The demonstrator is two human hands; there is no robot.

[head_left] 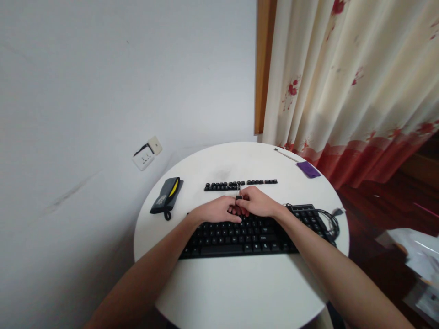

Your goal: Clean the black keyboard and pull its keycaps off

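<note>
A black computer keyboard (233,238) lies on the white round table, and both hands are over its upper edge. Between the thumb and fingers of my right hand (259,201) is a keycap puller (239,198), its black handle toward me and its thin metal wires pointing away. My left hand (219,209) is closed beside it, fingers curled against the right fingertips; what they grip is hidden. Just beyond the hands, loose black keycaps (219,186) stand in rows on the table. Part of the keyboard's top rows is covered by the hands.
A grey pouch with a yellow item (167,195) lies at the left. A coiled black cable (331,224) rests over the keyboard's right end. A purple cloth (308,169) and a thin brush-like stick (286,155) lie at the back right of the table (240,285).
</note>
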